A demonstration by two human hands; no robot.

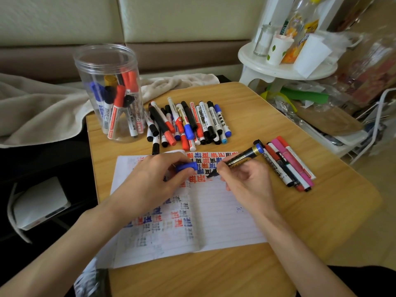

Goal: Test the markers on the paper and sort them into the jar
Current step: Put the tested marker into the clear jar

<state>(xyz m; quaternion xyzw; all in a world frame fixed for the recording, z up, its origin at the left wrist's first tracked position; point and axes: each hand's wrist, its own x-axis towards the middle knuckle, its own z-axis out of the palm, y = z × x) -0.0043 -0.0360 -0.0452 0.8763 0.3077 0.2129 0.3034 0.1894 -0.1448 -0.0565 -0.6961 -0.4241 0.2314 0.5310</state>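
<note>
1. The room is crowding in on the work: a pale sofa (pixel 171 18) is running along the back, a beige blanket (pixel 42 110) is spilling off it at the left, and a white stool (pixel 278 69) is carrying cups and bottles at the right
2. The wooden table (pixel 300 221) is bearing everything for the job
3. The lined paper (pixel 225 211) is lying in the middle of it, filling up with red, blue and black test marks along the top and down the left half
4. The clear jar (pixel 107 61) is standing lidless at the far left corner, holding a handful of markers upright, so I'd say the sorting is partway along
5. The pile of markers (pixel 186 123) is lying just right of the jar, beyond the paper. A smaller row of markers (pixel 289 166) is lying near the paper's right edge, and what that row is for I cannot tell
6. The right hand (pixel 244 181) is gripping the black-and-gold marker (pixel 242 159), fingers curled round the barrel and the tip pressing among the marks; testing looks to be the step in hand
7. The left hand (pixel 150 179) is resting on the paper, pinching the blue cap (pixel 186 166) between thumb and fingers
8. The next move is likely calling for cap and tip to meet squarely, then a reach past the pile to the jar's mouth
</note>
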